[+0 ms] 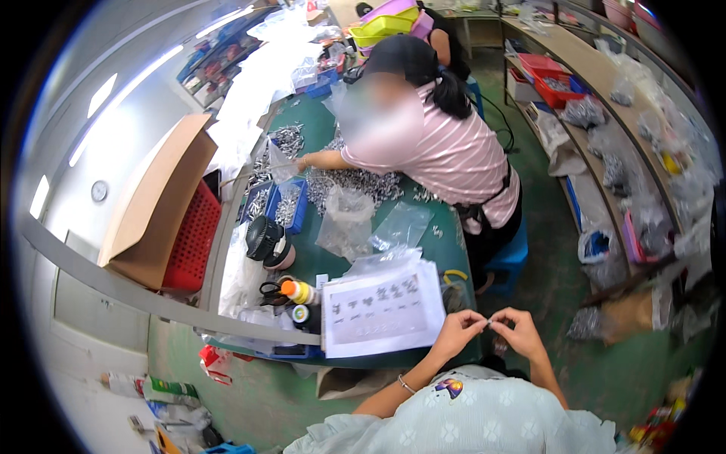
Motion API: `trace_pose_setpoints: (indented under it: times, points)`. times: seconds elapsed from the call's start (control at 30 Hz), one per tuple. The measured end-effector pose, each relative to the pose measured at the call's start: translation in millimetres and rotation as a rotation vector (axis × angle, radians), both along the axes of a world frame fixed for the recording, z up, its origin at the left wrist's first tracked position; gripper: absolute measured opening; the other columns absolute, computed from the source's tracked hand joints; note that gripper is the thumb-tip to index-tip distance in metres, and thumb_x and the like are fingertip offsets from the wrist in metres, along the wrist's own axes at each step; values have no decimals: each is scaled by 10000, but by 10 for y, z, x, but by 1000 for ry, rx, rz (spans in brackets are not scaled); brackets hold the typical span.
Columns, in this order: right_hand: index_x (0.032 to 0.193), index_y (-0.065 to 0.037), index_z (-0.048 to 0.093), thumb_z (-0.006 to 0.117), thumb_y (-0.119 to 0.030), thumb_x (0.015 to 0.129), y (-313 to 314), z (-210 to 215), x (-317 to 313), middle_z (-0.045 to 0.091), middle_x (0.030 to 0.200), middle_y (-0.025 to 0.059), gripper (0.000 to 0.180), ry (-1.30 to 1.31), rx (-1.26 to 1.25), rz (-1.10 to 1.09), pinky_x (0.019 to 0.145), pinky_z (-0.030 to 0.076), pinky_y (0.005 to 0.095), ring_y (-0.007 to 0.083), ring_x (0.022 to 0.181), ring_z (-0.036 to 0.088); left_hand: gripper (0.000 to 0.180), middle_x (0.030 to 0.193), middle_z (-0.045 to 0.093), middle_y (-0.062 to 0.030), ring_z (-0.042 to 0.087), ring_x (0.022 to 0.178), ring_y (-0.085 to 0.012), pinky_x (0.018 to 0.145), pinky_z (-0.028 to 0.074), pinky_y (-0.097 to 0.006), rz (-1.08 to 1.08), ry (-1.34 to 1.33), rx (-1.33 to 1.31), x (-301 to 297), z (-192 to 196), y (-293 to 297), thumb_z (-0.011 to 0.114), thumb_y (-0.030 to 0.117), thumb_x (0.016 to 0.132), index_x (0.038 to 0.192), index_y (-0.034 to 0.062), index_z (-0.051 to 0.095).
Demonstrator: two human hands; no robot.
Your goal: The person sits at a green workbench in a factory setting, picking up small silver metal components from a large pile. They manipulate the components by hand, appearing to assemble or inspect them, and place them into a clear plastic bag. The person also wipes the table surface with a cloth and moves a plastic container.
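Small part (490, 324) pinched between both hands (blue bin (287, 204) holds metal pieces).

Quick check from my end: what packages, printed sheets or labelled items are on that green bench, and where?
Printed sheet: white rectangle in a clear sleeve, near bench edge, before the hands.
Cardboard box: brown, open, far left.
Clear bags: crumpled, mid-bench.
Bottle: yellow with orange cap, left of the sheet.

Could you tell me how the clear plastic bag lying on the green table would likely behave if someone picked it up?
The clear plastic bag looks thin and crumpled, so it would probably flop and sag. It appears empty, so likely very light. Its glossy film may be slippery.
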State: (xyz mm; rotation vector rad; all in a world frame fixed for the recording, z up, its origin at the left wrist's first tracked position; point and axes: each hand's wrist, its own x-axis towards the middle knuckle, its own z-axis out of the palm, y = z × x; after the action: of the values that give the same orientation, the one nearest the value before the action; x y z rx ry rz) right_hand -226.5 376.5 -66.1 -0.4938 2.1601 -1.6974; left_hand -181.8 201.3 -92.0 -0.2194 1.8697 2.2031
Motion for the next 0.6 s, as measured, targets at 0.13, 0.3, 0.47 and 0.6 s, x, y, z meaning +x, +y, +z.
trace_pose_setpoints:
  times: [0.13, 0.3, 0.47, 0.6]
  points:
    - [824, 22, 622, 633, -43, 749, 583, -84, -529, 614, 733, 33, 100, -139, -36, 31, 603, 416, 219, 79, 650, 515, 132, 778, 612, -47, 566, 731, -81, 661, 452, -210, 21, -44, -101, -483, 70, 618, 598, 83, 829, 890, -34, 606]
    - [812, 21, 626, 636, -34, 734, 1022, -140, -1003, 606, 732, 61, 96, -49, 22, 66, 586, 414, 235, 99, 632, 523, 110, 750, 614, -60, 583, 690, -93, 630, 469, -227, 38, -67, -153, -903, 74, 1075, 584, 70, 831, 859, -36, 596]
    - [806, 21, 627, 640, -28, 722, 1098, -144, -1360, 604, 736, 78, 98, -44, 9, 164, 585, 423, 242, 116, 631, 538, 108, 740, 613, -69, 584, 669, -102, 623, 469, -234, 137, -91, -134, -1092, 115, 1224, 584, 73, 828, 842, -34, 597]
    - [807, 28, 624, 642, -27, 714, 946, -84, -1570, 612, 747, 94, 109, 2, 24, 275, 611, 447, 256, 146, 661, 572, 119, 749, 614, -63, 576, 694, -103, 647, 462, -237, 242, -69, -203, -1138, 69, 1174, 598, 78, 816, 853, -35, 608]
